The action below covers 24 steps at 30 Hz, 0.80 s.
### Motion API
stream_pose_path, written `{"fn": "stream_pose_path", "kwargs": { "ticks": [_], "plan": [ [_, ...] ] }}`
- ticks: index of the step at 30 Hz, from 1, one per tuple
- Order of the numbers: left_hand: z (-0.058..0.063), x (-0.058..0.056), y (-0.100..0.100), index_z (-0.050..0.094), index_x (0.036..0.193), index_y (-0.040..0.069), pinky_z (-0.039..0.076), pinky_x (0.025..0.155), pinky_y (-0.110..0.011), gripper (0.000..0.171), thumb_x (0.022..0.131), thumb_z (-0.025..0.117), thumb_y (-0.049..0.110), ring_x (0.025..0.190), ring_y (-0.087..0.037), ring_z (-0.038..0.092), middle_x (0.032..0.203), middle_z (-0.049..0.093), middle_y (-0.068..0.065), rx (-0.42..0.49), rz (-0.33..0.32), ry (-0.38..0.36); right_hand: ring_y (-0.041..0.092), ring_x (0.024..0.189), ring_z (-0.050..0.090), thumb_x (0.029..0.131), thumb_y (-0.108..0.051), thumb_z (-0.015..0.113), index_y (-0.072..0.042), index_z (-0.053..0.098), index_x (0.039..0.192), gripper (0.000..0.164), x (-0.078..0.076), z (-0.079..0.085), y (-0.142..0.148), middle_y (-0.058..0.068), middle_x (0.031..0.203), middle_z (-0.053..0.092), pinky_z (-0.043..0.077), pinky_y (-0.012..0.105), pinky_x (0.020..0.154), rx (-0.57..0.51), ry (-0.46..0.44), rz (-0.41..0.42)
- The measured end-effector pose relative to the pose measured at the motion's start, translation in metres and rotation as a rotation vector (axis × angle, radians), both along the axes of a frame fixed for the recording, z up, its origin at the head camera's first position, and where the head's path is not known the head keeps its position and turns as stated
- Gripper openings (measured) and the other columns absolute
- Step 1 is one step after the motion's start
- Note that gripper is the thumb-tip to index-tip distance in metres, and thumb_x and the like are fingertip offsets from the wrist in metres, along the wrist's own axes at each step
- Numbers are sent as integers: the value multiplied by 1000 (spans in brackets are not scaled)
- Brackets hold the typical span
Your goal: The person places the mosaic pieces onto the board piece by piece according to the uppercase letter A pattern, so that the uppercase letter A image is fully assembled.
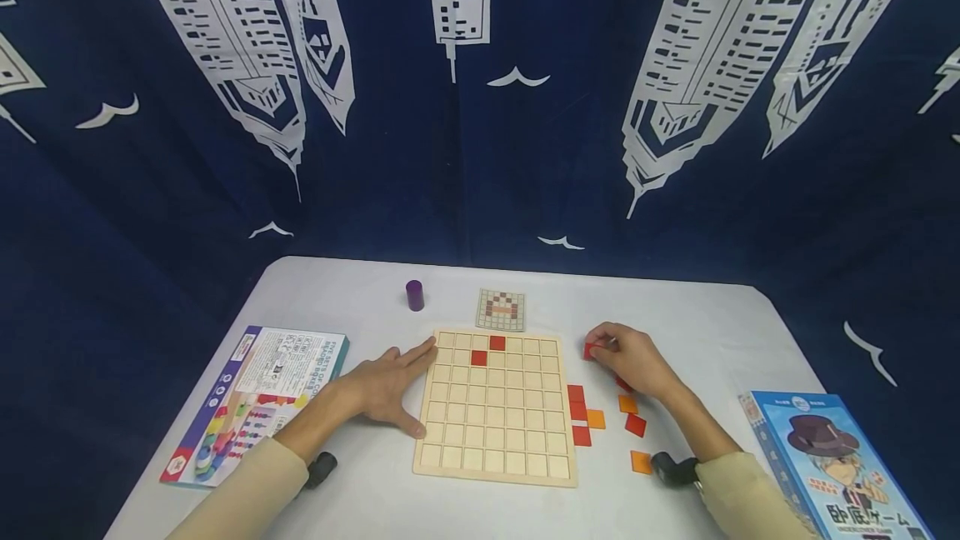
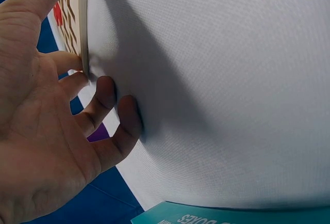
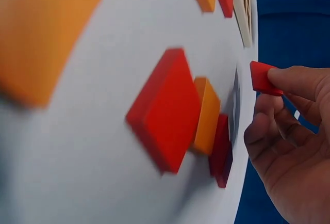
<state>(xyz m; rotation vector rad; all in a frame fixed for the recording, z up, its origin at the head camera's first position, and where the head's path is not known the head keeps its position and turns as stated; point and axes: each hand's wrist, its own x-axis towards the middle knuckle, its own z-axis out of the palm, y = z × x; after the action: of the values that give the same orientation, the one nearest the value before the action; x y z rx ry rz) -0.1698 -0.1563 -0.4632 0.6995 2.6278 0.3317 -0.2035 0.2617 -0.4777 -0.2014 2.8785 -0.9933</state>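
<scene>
A pale wooden grid board lies mid-table, with two red square tiles, one a red tile in the top row and the other a red tile one row lower. Along the board's left edge, my left hand has its fingers spread, thumb and fingertips at the rim. Right of the board, my right hand pinches a red tile between thumb and fingers, raised off the table in the right wrist view. Near that hand lie loose red tiles and orange tiles.
Behind the board lies a small pattern card, with a purple cylinder to its left. A flat box lies under the left forearm; a blue box is at right. Red tiles lie beside the board's right edge.
</scene>
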Motion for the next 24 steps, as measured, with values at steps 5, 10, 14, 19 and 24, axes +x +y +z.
{"fn": "stream_pose_path", "kwargs": {
  "ticks": [5, 10, 14, 19, 24],
  "plan": [
    [1, 1, 0, 23, 162, 17, 40, 101, -71, 126, 63, 87, 63, 142, -57, 29, 170, 9, 5, -1, 2, -1, 18, 66, 55, 92, -15, 72, -13, 71, 109, 17, -1, 2, -10, 4, 89, 64, 49, 28, 55, -36, -4, 10],
    [1, 0, 0, 23, 162, 17, 41, 100, -71, 127, 63, 87, 63, 142, -57, 29, 170, 9, 4, -2, 4, 0, 17, 74, 58, 93, -15, 70, -14, 71, 108, 15, -2, 3, -22, 1, 90, 65, 50, 27, 65, -79, -6, 37],
    [0, 0, 0, 23, 162, 17, 41, 100, -71, 127, 63, 87, 64, 142, -57, 29, 170, 9, 5, -2, 3, 2, 17, 76, 59, 93, -15, 70, -15, 72, 107, 14, -3, 4, -33, 1, 90, 65, 51, 27, 68, -112, -24, 52],
    [-1, 0, 0, 22, 162, 17, 41, 100, -71, 127, 63, 87, 64, 142, -56, 29, 170, 9, 5, -2, 0, 3, 16, 75, 59, 93, -14, 70, -16, 72, 106, 13, -5, 5, -45, 0, 89, 66, 50, 27, 68, -136, -51, 74],
    [0, 0, 0, 23, 162, 16, 43, 99, -70, 127, 63, 87, 64, 142, -57, 29, 170, 9, 4, -5, -6, 5, 16, 73, 60, 92, -13, 70, -15, 72, 104, 12, -8, 6, -58, 0, 88, 65, 51, 27, 65, -156, -65, 89]
  ]
}}
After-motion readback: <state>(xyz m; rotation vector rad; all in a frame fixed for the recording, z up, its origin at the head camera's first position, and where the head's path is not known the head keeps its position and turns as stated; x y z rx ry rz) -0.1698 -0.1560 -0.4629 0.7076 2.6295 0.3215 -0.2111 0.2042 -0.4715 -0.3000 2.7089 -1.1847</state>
